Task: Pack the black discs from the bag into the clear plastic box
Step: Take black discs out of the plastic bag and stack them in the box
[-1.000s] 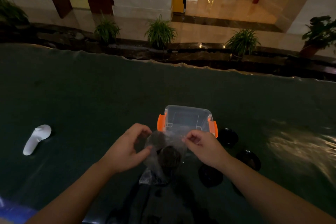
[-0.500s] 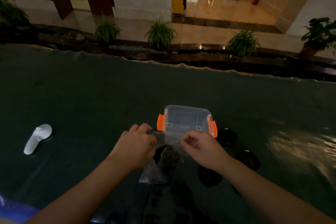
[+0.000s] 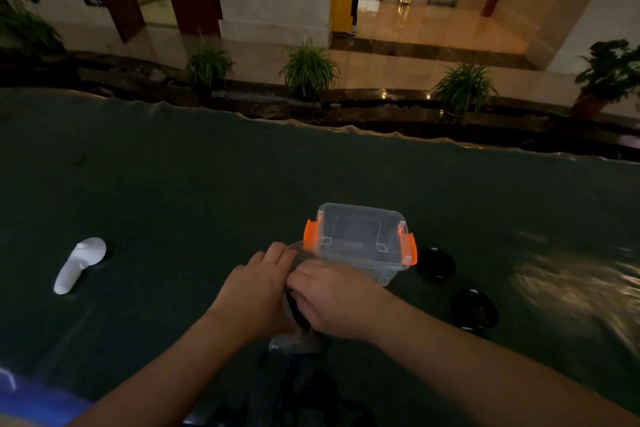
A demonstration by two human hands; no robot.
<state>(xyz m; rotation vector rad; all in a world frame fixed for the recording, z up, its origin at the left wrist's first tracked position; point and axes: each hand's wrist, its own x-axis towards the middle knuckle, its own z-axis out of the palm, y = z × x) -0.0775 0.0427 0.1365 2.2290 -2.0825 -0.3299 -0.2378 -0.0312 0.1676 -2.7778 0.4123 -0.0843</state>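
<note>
Just before the clear plastic box [image 3: 360,246], the bag [image 3: 294,340] is clamped by left hand [image 3: 256,291] and right hand [image 3: 336,302]; a disc must next be drawn out.

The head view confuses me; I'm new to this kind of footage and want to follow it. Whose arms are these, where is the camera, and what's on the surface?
There is no machine here. The camera sits on a person's head and looks down at their own bare arms. The left hand and right hand are together on a clear plastic bag with something dark inside. Just beyond them stands the clear plastic box, open, with orange latches. Two black discs lie right of it on the dark table cover. A white controller lies far left.
</note>
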